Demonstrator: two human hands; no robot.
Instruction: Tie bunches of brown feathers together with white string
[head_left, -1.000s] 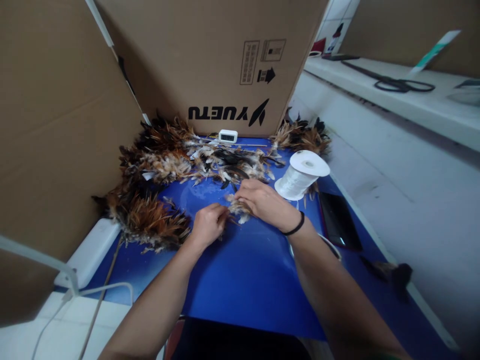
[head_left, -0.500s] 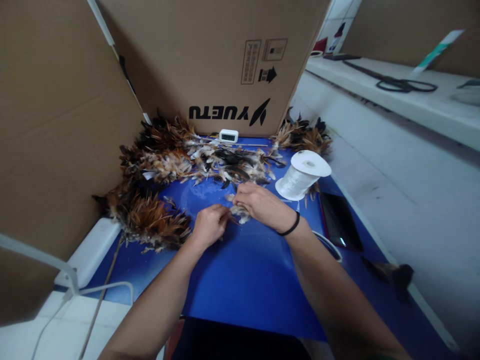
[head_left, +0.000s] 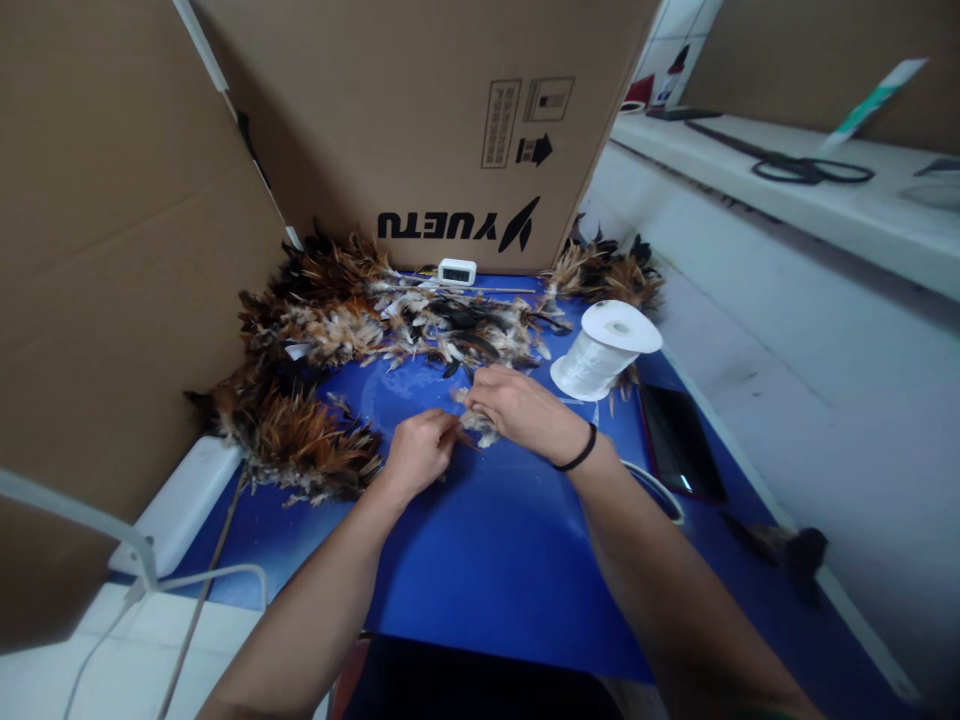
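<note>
Close together over the blue tabletop, both hands work at a small bunch of pale, fluffy feathers. My right hand, with a black band at the wrist, is closed over the bunch and hides part of it. My left hand has its fingers pinched at the bunch's left side, where a thin brown feather shows by the fingertips. Behind the hands lies a loose heap of white, brown and black feathers. A white spool of ribbon or thread stands beyond my right hand.
A brown feather duster-like bundle lies left, its stick over the table edge. More feathers sit back right. A cardboard box walls the back, behind a small digital display. A dark phone-like slab lies right; scissors rest on the ledge.
My right wrist has shifted very slightly left. Both hands keep nearly the same place and grip at the bunch of feathers.
</note>
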